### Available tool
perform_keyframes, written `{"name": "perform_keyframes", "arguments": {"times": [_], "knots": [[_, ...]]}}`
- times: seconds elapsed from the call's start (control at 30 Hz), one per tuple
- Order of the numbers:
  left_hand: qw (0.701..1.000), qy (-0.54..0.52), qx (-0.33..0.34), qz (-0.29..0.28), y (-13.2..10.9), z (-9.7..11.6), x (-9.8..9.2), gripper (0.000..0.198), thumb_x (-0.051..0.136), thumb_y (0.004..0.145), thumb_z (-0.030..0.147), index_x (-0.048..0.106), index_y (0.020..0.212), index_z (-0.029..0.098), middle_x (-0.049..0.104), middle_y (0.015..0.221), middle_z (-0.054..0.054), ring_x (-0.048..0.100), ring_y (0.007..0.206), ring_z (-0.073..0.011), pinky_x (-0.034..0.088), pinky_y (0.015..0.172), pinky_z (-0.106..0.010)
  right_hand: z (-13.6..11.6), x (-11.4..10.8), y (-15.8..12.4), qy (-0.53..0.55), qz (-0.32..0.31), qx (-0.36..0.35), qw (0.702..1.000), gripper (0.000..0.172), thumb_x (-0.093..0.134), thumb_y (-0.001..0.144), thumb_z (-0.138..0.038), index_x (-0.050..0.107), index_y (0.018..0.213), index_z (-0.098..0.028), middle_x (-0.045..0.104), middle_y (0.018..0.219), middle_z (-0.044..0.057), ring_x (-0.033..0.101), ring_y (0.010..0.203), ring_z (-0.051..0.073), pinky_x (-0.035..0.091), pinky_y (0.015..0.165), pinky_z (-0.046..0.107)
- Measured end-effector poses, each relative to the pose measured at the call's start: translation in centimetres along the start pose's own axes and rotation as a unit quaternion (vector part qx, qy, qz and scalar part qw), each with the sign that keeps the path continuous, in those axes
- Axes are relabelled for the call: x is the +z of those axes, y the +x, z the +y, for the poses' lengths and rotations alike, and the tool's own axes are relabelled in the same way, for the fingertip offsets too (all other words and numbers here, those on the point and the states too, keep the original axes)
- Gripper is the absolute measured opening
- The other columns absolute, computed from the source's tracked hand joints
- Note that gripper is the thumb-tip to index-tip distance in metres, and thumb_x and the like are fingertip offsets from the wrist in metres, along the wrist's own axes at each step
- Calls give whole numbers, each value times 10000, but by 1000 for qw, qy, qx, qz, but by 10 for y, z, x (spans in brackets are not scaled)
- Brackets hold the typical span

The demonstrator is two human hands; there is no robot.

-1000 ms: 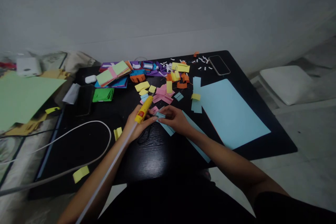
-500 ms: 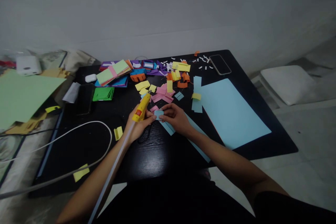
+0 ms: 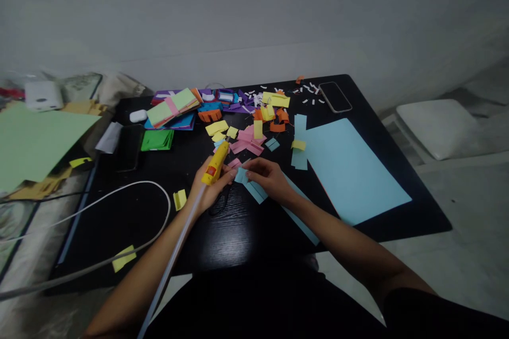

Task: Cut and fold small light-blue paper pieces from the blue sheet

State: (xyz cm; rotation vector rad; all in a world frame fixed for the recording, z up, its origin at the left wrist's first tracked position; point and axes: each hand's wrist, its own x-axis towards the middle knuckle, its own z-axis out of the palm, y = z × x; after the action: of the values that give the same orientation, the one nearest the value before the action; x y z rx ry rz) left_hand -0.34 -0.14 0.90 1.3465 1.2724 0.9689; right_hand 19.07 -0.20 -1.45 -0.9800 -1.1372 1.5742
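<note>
My left hand (image 3: 209, 190) is wrapped round a yellow glue gun (image 3: 215, 162) whose nozzle points away from me; a long pale glue stick (image 3: 170, 265) runs back from it along my forearm. My right hand (image 3: 267, 175) pinches a small light blue paper piece (image 3: 240, 175) beside the gun, resting over light blue paper strips (image 3: 254, 191) on the black table (image 3: 222, 233). Pink and yellow paper scraps (image 3: 246, 140) lie just beyond both hands.
A large light blue sheet (image 3: 350, 169) lies to the right, a phone (image 3: 334, 97) at the far right corner. Stacked coloured paper (image 3: 173, 108), green folded paper (image 3: 157, 140), a dark phone (image 3: 129, 148) and a white cable (image 3: 119, 206) lie to the left. A green sheet (image 3: 35, 143) sits off the table.
My right hand has lifted and turned the small blue piece next to the glue gun. The gun has shifted only slightly.
</note>
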Motion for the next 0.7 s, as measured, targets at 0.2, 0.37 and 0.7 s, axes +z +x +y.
{"name": "perform_keyframes", "arguments": {"times": [0.2, 0.37, 0.7], "knots": [[1000, 23, 14, -16, -1, 1, -1, 340, 817, 728, 365, 528, 834, 219, 661, 722, 16, 646, 647, -167, 552, 642, -322, 2, 2, 1, 13, 48, -16, 999, 339, 899, 675, -387, 678, 865, -215, 739, 913, 13, 711, 870, 174, 596, 885, 346], [999, 34, 33, 1, -3, 3, 1, 323, 807, 738, 361, 554, 867, 207, 663, 744, 20, 654, 678, -160, 558, 688, -313, 4, 3, 1, 35, 31, 27, 999, 372, 907, 655, -451, 664, 780, -200, 706, 815, -2, 690, 746, 152, 628, 756, 329], [998, 58, 32, 19, -4, 5, 3, 335, 826, 737, 417, 603, 865, 202, 671, 787, -3, 646, 683, -161, 538, 620, -281, -1, 5, -1, -2, 28, 35, 999, 373, 956, 560, -391, 720, 765, -189, 744, 802, 1, 714, 758, 164, 602, 797, 325]]}}
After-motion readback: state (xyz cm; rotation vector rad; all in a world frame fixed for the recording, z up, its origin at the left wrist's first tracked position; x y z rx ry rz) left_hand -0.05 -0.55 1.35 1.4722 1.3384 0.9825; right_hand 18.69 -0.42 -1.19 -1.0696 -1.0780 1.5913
